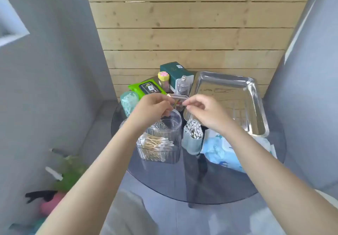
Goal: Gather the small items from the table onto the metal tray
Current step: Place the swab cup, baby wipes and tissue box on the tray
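A small clear plastic box [178, 99] with colourful bits inside hangs above the round dark glass table [210, 183]. My left hand [153, 106] grips its left end and my right hand [204, 112] pinches its right end with thumb and forefinger. The metal tray [256, 106] lies at the table's right back, and I see nothing lying in it. Below my hands stand a clear ribbed container of wooden cotton swabs [157, 145] and a grey cup of white swabs [193, 135].
Behind my hands lie a green wet-wipe pack [144, 88], a mint tub of floss picks [128, 101], a yellow-lidded jar [163, 78], a dark green box [173, 71] and a clear bottle [182, 86]. A blue tissue pack [219, 150] lies at the right front. A wooden wall rises behind.
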